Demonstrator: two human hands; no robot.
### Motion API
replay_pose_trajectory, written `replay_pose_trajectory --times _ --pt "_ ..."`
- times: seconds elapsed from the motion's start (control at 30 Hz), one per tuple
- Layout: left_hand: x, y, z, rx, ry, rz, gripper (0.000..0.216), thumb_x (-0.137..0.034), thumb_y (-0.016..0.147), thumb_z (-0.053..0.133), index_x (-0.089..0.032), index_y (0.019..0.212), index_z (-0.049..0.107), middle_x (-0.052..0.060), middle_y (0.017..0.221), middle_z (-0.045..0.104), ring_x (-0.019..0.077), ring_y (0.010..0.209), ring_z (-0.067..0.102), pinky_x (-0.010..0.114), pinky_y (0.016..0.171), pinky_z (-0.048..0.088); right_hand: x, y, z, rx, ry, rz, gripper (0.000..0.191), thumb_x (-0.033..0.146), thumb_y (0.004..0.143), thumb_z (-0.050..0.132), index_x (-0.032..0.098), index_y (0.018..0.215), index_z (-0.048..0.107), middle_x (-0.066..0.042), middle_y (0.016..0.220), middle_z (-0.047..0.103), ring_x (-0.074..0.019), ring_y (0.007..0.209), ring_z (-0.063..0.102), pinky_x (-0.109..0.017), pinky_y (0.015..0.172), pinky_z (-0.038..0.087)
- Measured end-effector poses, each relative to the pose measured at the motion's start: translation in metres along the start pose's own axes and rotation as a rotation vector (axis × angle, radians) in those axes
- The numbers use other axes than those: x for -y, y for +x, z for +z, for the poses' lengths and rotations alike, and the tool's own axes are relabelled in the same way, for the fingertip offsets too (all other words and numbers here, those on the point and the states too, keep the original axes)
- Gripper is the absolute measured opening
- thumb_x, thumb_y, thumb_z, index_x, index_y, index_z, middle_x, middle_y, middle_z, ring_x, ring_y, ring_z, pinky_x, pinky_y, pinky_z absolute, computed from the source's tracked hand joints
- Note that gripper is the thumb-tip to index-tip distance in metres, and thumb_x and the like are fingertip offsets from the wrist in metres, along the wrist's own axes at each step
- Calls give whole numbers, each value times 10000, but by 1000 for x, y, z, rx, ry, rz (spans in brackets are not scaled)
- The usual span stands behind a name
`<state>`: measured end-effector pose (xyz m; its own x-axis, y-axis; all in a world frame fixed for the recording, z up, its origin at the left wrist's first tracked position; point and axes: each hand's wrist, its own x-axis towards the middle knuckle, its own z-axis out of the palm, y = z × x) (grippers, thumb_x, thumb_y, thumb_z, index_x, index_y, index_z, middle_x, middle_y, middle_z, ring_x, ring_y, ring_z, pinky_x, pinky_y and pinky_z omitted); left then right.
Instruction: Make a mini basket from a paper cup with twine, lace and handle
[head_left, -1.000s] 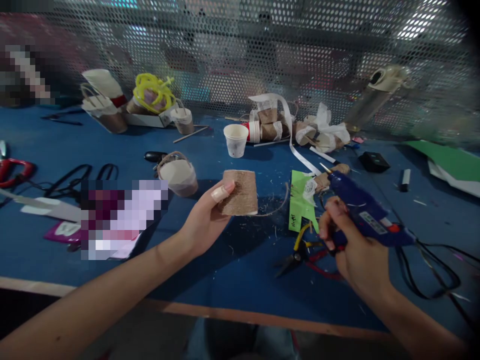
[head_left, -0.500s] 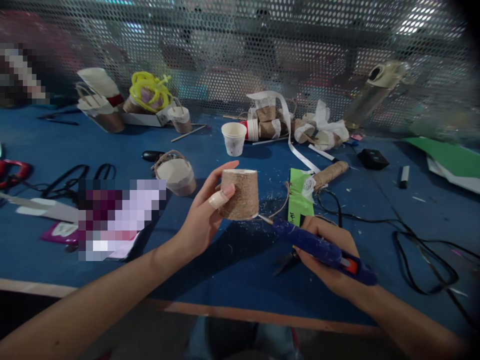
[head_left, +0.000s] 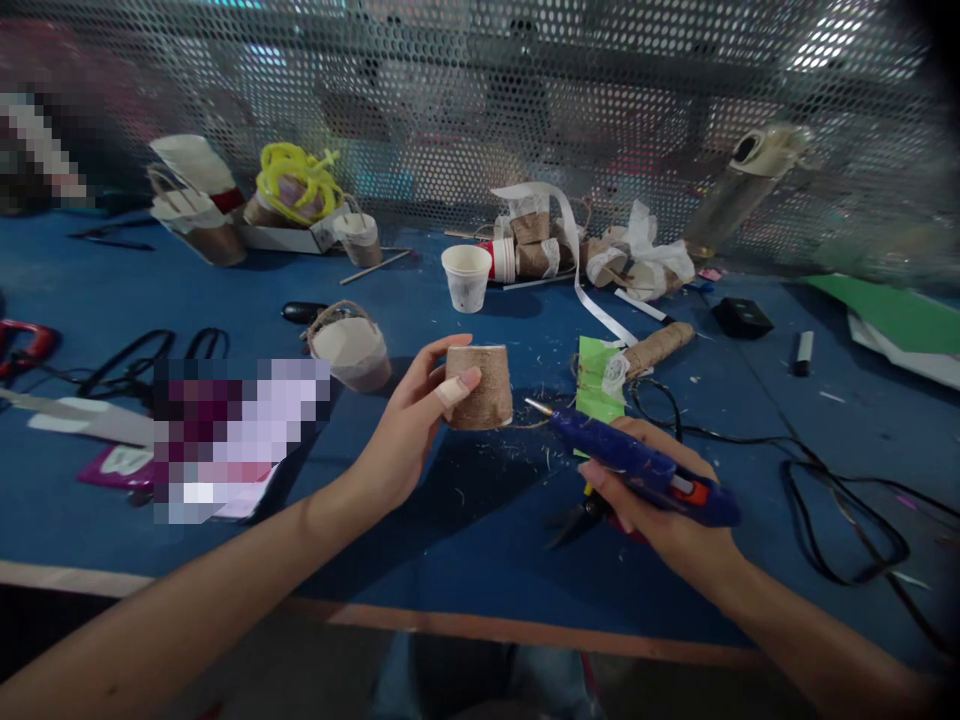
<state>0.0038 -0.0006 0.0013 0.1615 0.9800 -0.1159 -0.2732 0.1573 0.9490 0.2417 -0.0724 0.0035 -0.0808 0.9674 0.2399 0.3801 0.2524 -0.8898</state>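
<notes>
My left hand is wrapped round a small cup covered in brown twine, held above the table with its narrower end up. A bandage strip shows on the thumb. In my right hand is a blue hot glue gun, its metal tip pointing left at the cup and a short gap away from it. A loose strand of twine trails from the cup's lower edge toward the gun. Dark-bladed scissors lie beneath my right hand, partly hidden by it.
A twine-handled basket stands left of my hand, and a white paper cup stands behind. Several wrapped cups and lace pieces lie by the perforated metal screen. Black cable loops at right. A green note lies mid-table.
The glue gun's tip has moved up and away from the cup's lower edge, where it was touching or nearly so. The cup has tilted slightly in my left hand.
</notes>
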Motion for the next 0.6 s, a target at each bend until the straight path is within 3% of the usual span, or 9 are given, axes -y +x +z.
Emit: replay_pose_trajectory --times 0.1,0.23,0.43,0.6 --pt "1 1 -2 21 98 -38 422 -347 846 749 -297 1242 612 28 1165 678 233 1076 592 283 789 445 -1 -1 -2 -127 18 45 136 326 867 726 249 851 615 42 634 596 -128 495 548 -320 598 519" --pt "3 3 -4 43 186 -36 406 -343 852 739 -263 1230 612 39 1167 669 240 1111 572 295 831 428 -6 1 -2 -244 48 133 201 376 816 772 246 880 633 -4 751 669 -188 667 666 -340 674 590" --pt "0 1 -5 70 343 122 410 -290 875 703 -255 1273 612 60 1290 628 264 1205 551 355 993 406 -13 4 6 -141 131 180 289 379 845 754 235 1076 655 -29 890 746 -199 776 723 -324 728 627" --pt "-5 -5 -5 92 555 435 264 -235 901 672 -235 1163 643 76 1298 614 263 1258 532 390 1099 351 -14 1 6 -73 127 91 216 364 938 652 246 1113 603 8 766 676 -170 684 688 -303 656 598"
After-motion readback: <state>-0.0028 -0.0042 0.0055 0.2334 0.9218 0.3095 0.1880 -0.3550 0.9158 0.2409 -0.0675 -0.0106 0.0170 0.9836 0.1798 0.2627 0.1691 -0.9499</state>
